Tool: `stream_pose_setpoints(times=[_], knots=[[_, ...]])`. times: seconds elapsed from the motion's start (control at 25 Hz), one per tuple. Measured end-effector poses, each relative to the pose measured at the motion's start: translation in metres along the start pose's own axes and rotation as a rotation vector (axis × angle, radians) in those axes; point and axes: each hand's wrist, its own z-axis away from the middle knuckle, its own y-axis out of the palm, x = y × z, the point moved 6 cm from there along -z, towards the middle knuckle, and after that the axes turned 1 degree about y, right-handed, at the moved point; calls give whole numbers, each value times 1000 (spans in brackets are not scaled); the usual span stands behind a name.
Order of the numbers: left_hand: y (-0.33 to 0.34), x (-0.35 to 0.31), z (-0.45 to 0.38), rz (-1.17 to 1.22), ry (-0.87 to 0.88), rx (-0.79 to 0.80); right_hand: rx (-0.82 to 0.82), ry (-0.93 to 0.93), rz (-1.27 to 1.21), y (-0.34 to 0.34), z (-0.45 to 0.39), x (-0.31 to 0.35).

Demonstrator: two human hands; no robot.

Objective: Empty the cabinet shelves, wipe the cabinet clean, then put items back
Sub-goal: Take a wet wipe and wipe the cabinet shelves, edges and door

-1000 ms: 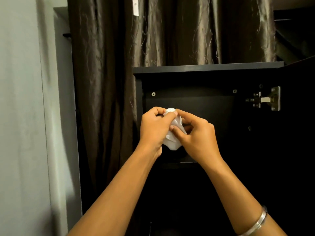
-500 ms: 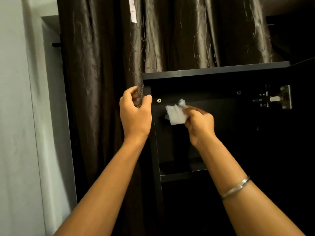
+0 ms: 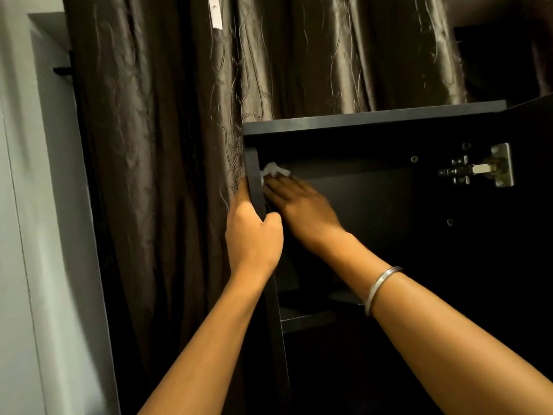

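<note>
A tall black cabinet point(image 3: 374, 118) stands open in front of me, its top compartment dark and bare. My left hand point(image 3: 253, 235) grips the front edge of the cabinet's left side panel point(image 3: 254, 175), fingers outside and thumb inside. My right hand point(image 3: 299, 205) lies flat against the inner face of that panel near the top corner, pressing a crumpled white tissue point(image 3: 273, 172); only the tissue's upper part shows above my fingers. A silver bangle point(image 3: 378, 287) sits on my right wrist.
A brown patterned curtain point(image 3: 179, 130) hangs right beside and behind the cabinet. The open door point(image 3: 532, 205) stands at the right on a metal hinge point(image 3: 478, 169). A shelf point(image 3: 314, 319) lies below my arms. A pale wall point(image 3: 36, 235) is at left.
My left hand let go of the tissue and took hold of the side panel's edge. My right hand carried the tissue left and up, flat onto the panel's inner face.
</note>
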Motion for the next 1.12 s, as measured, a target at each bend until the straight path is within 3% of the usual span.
stream_pose_setpoints(times=[0.04, 0.2, 0.24, 0.44, 0.52, 0.56, 0.68, 0.76, 0.84, 1.0, 1.12], knots=[[1, -1, 2, 15, -6, -2, -21, 27, 85, -1, 5, -15], [3, 1, 6, 49, -51, -24, -75, 627, 101, -10, 26, -90], [4, 2, 6, 49, -54, -20, -65, 638, 85, -7, 24, -83], [2, 0, 5, 17, -90, -30, 59, 13, 37, 21, 4, 10], [2, -1, 6, 25, -92, -26, 33, -25, 167, 17, 11, -10], [2, -1, 6, 27, -93, -19, -11, 82, 194, 14, 16, -34], [4, 2, 5, 10, -93, -18, -27, 632, 164, 4, 48, -125], [5, 1, 6, 3, -79, -26, -49, 784, 118, 4, 54, -137], [4, 3, 6, 3, -82, -26, -98, 611, 33, 10, 33, -101], [2, 5, 4, 6, -87, -28, 90, -88, 68, 37, 22, -3], [2, 0, 5, 27, -53, -19, 70, -399, 257, 38, 40, -13]])
